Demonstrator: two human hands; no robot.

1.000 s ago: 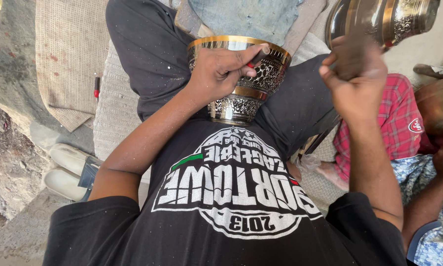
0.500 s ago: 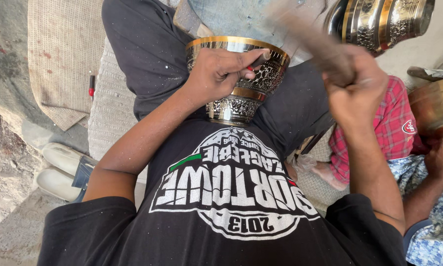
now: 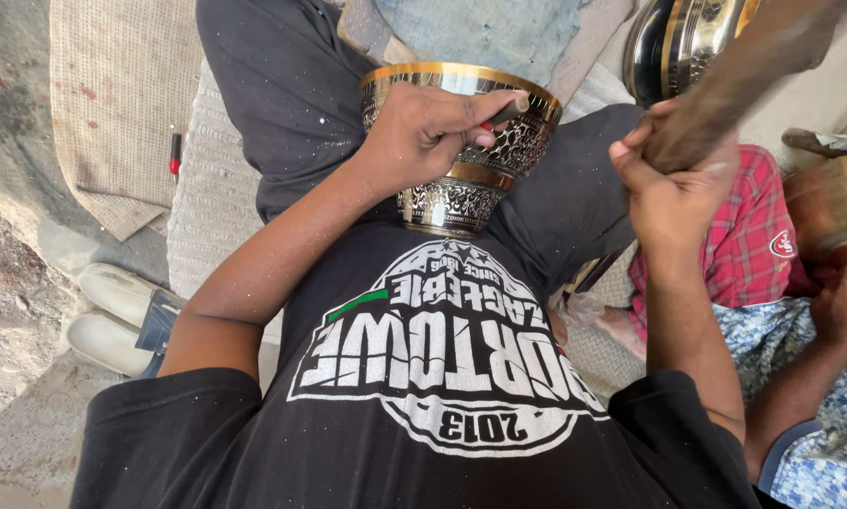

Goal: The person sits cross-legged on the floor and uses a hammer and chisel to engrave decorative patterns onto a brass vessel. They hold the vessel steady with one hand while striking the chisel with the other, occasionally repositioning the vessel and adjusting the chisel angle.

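An engraved metal bowl (image 3: pixel 461 193) with a gold rim and dark patterned sides rests in my lap between my legs. My left hand (image 3: pixel 433 127) lies over its near rim and pinches a small chisel (image 3: pixel 506 111) with a red mark against the bowl's upper side. My right hand (image 3: pixel 673 184) is raised to the right of the bowl, closed around a brown wooden mallet handle (image 3: pixel 744 75) that points up and to the right, blurred by motion.
A co-worker in a red checked shirt (image 3: pixel 753 240) sits at my right, with a hand (image 3: pixel 843 306) on a brass vessel (image 3: pixel 833 207). Another shiny metal vessel (image 3: pixel 687 38) stands behind. White shoes (image 3: pixel 112 316), a woven mat (image 3: pixel 122 94) and a red-handled tool (image 3: pixel 174 153) lie at left.
My right hand has swung the wooden handle: it was hidden in the fist, then tilted left over the bowl, and now points up to the right. My left hand stays on the bowl.
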